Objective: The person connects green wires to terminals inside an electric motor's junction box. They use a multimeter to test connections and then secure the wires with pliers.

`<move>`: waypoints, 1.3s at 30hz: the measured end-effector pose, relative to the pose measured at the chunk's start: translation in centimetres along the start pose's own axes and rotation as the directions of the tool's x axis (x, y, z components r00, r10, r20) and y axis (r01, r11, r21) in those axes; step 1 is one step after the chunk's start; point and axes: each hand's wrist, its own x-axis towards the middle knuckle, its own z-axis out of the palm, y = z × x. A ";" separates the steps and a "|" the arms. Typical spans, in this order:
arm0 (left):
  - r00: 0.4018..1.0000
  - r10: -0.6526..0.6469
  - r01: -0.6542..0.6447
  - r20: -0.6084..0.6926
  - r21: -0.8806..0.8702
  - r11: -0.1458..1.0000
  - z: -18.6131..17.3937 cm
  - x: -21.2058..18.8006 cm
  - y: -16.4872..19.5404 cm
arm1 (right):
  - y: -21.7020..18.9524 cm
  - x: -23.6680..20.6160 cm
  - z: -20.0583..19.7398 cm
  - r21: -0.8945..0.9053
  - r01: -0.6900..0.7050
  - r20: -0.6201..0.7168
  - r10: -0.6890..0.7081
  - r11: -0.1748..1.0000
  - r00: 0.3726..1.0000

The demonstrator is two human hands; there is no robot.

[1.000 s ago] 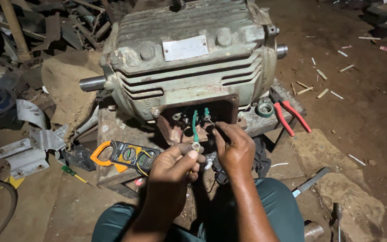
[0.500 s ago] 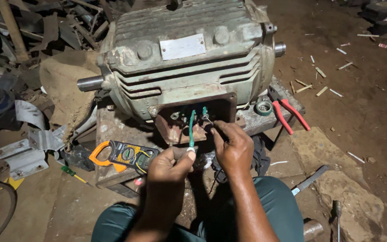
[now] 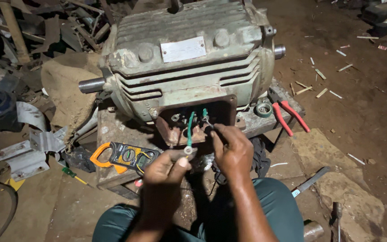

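Scarcely anything is shifting: left hand (image 3: 169, 163) is still pinching the green wire (image 3: 190, 130) by its ring end, just below the motor (image 3: 189, 58)'s terminal box (image 3: 193, 121). Right hand (image 3: 231, 148) is gripping another wire there.

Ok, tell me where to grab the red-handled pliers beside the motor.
Grip the red-handled pliers by both handles near their free ends, coming from the right: the handles splay toward the open ground, while the jaws point at the motor beside a tape roll.

The motor (image 3: 189, 62) sits on a slab (image 3: 117, 134); clamp meter (image 3: 124, 157) lies before it, pliers (image 3: 287, 115) to its right.
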 end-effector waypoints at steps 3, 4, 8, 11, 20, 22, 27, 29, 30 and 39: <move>0.996 -0.085 0.083 0.019 0.075 0.994 -1.3 -0.2 -1.0 | -0.6 -0.8 0.4 0.041 -0.013 0.017 0.012 0.999 1.000; 0.988 -0.151 0.149 0.025 0.076 0.986 -1.7 -0.3 -1.3 | -0.8 -1.1 0.7 0.068 -0.014 0.042 0.011 0.998 0.999; 0.942 0.260 -0.329 0.211 0.444 0.833 -2.9 -0.3 -1.6 | -1.1 -1.6 1.9 0.175 -0.048 0.131 0.025 0.983 0.991; 1.000 0.023 -0.018 -0.013 0.285 0.958 -2.0 0.7 -1.7 | -1.0 -1.7 2.1 0.175 -0.020 0.078 0.006 0.984 0.997; 0.876 0.455 -0.289 -0.163 0.577 0.764 0.8 6.3 -3.1 | -0.9 -1.5 1.5 0.180 -0.151 0.088 0.137 0.972 0.987; 0.845 0.507 -0.319 -0.170 0.600 0.733 1.1 6.5 -3.4 | -0.7 -1.6 1.3 0.154 -0.181 0.092 0.168 0.971 0.981; 0.842 0.455 -0.261 -0.289 0.521 0.813 2.3 6.9 -3.8 | -0.5 -1.6 1.4 0.177 -0.140 0.076 0.129 0.974 0.989; 0.826 0.478 -0.280 -0.298 0.518 0.808 2.6 7.0 -3.9 | -0.4 -1.5 1.3 0.183 -0.163 0.083 0.150 0.969 0.985; 0.815 0.502 -0.303 -0.289 0.526 0.795 2.7 7.0 -3.9 | -0.4 -1.5 1.2 0.186 -0.175 0.087 0.161 0.967 0.983; 0.819 0.568 -0.362 -0.085 0.691 0.626 2.0 6.6 -3.5 | -0.8 -1.4 0.8 0.200 -0.287 0.108 0.271 0.937 0.957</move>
